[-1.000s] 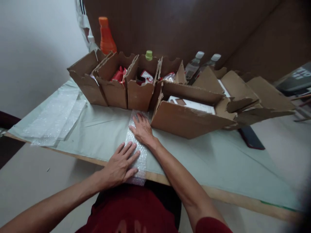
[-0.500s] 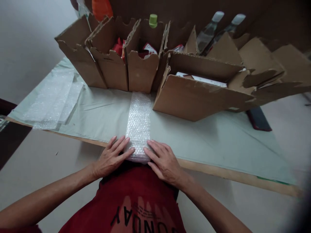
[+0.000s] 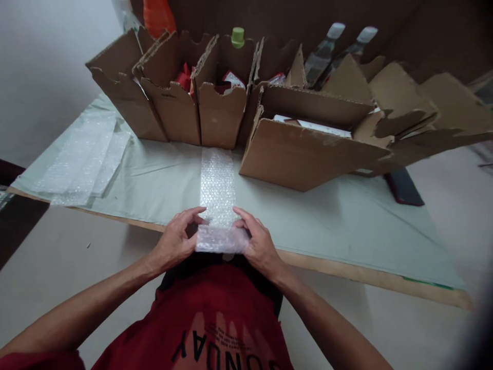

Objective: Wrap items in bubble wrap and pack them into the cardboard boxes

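Note:
A strip of bubble wrap lies lengthwise on the cloth-covered table, from the cardboard boxes to the near edge. Its near end is a folded or rolled bubble wrap bundle, raised at the table edge. My left hand grips the bundle's left end, thumb on the near side and fingers curled over the far side. On the right end, my right hand holds it in the same way. Whether anything lies inside the bundle cannot be made out.
Several cut bubble wrap sheets lie at the table's left. Open cardboard boxes line the back, some with red and white packets. Behind them stand clear bottles, a green cap and an orange object. A dark phone-like object lies far right.
Both hands have gone from lying flat on the strip's near end to gripping it at each side. That end is now lifted and turned over away from me.

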### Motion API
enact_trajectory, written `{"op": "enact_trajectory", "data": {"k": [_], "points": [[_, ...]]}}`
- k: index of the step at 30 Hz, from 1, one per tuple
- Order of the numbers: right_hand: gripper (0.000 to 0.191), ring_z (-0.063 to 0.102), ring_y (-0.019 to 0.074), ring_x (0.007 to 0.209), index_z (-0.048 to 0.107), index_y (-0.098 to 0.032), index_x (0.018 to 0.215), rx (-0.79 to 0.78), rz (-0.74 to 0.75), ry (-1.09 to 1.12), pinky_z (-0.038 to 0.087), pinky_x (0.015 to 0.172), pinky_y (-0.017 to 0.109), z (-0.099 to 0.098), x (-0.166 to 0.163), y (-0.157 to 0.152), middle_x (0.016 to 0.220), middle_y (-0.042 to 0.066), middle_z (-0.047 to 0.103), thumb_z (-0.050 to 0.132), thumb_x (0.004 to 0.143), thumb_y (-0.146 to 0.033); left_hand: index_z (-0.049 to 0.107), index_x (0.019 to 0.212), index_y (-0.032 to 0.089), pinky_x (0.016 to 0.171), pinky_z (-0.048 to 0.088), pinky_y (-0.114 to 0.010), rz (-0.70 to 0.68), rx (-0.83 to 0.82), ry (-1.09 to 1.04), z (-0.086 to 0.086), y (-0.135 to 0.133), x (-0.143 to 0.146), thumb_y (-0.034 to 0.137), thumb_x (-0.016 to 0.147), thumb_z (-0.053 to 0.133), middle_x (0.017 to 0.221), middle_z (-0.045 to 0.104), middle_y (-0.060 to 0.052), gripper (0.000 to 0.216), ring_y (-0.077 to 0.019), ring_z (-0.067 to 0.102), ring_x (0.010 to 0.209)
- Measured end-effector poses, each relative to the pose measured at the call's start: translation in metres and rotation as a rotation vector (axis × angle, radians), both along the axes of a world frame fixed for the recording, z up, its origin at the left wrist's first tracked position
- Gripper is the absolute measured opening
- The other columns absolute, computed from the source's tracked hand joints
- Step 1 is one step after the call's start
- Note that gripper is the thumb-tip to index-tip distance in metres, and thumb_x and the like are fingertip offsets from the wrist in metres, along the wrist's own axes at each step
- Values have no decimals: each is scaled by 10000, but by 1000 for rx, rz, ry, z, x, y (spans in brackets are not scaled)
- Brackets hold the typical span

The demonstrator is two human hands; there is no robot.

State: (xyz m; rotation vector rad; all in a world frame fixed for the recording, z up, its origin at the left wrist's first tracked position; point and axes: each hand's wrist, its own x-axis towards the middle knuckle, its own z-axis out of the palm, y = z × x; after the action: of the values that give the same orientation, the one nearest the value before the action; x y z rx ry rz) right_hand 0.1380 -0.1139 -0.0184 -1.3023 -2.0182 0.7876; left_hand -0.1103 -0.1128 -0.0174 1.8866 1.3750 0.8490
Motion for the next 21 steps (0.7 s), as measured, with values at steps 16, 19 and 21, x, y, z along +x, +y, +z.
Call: {"op": "enact_trajectory", "data": {"k": [16, 19, 21], "points": [[381, 613, 319, 1209, 589, -181, 1325, 388, 54, -302, 467, 960, 463, 4, 10, 4, 1355, 171, 647, 644, 967, -302, 644, 1190, 131, 802, 474, -428, 35, 446, 339, -7, 2, 8, 255, 963, 628, 888, 686, -85, 259, -260, 606, 845], [242, 552, 319, 1337, 664, -190, 1211, 383, 182, -323, 443, 1012, 473, -1, 8, 6, 1403, 142, 648, 600, 978, -181, 665, 1170, 145, 902, 493, -478, -46, 499, 331, -6, -3, 11, 253, 941, 658, 1217, 673, -182, 253, -319, 614, 1084], [228, 589, 293, 1308, 693, -199, 1152, 406, 192, -277, 447, 1004, 460, -4, 4, 11, 1309, 112, 714, 553, 991, -119, 671, 1154, 175, 946, 490, -483, -93, 501, 301, -6, -6, 14, 194, 946, 635, 1249, 687, -158, 212, -313, 614, 1149]]}}
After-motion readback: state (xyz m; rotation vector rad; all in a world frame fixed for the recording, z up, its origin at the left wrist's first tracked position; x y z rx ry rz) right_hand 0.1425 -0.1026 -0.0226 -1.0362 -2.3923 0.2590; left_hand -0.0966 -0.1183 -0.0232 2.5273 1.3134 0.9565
